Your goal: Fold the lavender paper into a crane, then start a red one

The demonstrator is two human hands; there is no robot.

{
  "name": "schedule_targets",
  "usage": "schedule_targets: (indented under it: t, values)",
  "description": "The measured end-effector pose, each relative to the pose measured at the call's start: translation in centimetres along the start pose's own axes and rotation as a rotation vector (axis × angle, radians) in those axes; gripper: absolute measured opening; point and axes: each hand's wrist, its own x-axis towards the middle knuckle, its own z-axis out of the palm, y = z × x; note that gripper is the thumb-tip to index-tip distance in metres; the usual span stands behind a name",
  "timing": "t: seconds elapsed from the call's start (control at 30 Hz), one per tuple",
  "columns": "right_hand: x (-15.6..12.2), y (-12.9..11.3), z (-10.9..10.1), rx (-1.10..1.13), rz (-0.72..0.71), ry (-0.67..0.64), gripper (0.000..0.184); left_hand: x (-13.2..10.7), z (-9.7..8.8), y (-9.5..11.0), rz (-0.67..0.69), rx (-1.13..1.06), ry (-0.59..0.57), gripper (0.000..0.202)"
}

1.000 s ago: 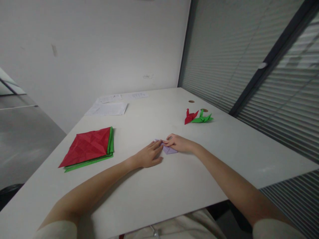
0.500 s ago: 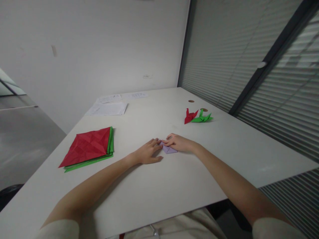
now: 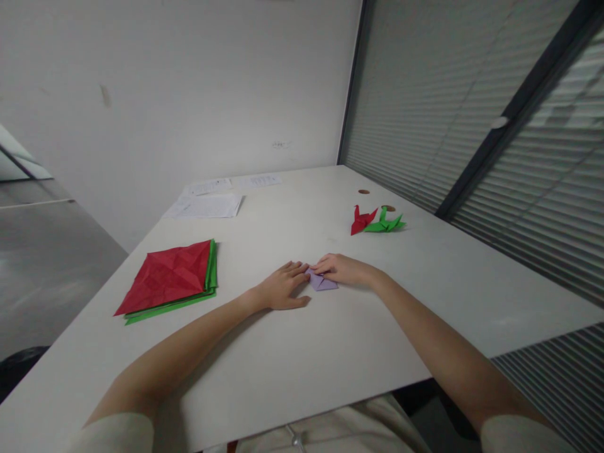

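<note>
A small folded piece of purple paper [image 3: 323, 282] lies flat on the white table [image 3: 330, 352], between both hands. My left hand [image 3: 283, 290] rests flat on the table with its fingers stretched out, the fingertips pressing the paper's left edge. My right hand [image 3: 344, 270] lies over the paper's right side, fingers curled down onto it and pressing it to the table. Most of the paper is covered by the fingers.
A stack of creased red paper over green sheets [image 3: 172, 277] lies to the left. A red folded figure [image 3: 360, 220] and a green folded figure [image 3: 384, 223] stand at the far right. White printed sheets [image 3: 207, 202] lie at the back. Window blinds [image 3: 472, 126] line the right side.
The fingertips of my left hand have shifted slightly along the purple paper's left edge. My right hand has stayed pressed on the paper.
</note>
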Motion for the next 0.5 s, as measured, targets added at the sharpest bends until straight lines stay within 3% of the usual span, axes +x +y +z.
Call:
schedule_targets:
  t: [0.5]
  values:
    - [-0.16,0.06,-0.29,-0.051,0.042,-0.040,0.027,-0.17,-0.03,0.13,-0.018,0.014,-0.002,0.057]
